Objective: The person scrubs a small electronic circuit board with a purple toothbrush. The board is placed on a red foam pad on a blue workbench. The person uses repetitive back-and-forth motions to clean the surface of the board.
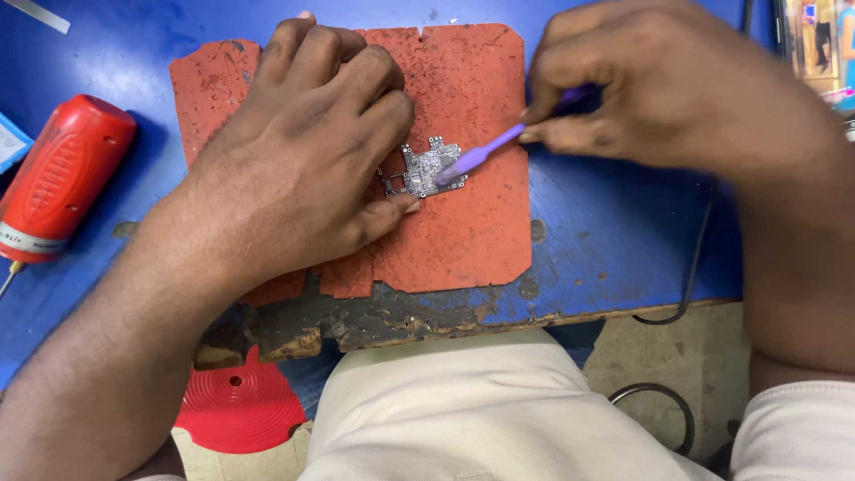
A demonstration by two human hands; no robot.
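Head view. The left hand (312, 151), fingers curled, presses down on the left edge of a small circuit board (424, 169), thumb at its lower corner. The board lies near the middle of a worn red mat (463, 232) on a blue bench (606, 223). The right hand (659, 89) pinches a purple brush (485, 153), its tip resting on the board. A red bottle (67, 174) lies at far left.
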